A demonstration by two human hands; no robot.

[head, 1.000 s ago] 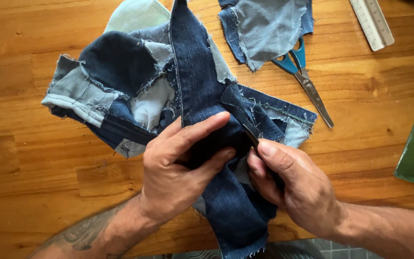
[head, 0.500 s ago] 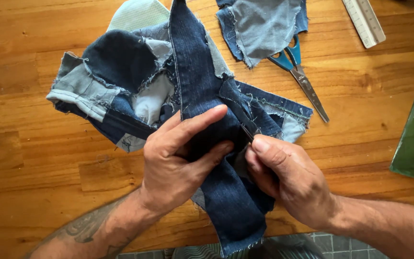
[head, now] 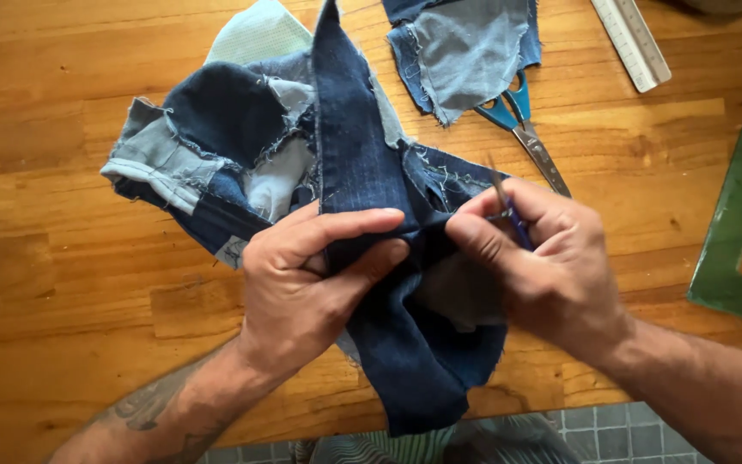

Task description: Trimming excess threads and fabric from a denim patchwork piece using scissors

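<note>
The dark denim strip (head: 362, 172) ran up from the tabletop (head: 62, 112) edge over a heap of denim scraps (head: 216, 163). The left hand (head: 311, 283) had its grip closed on the strip's fold, thumb and fingers pinching it taut. The right hand (head: 543, 266) was closed on a thin blue-handled tool (head: 508, 210), probably a seam ripper, at the seam. Keeping the cloth taut and the point low would likely serve best. Blue-handled scissors (head: 521, 120), a ruler (head: 633, 43) and a green set square (head: 740, 215) lay beyond; no labels showed.
</note>
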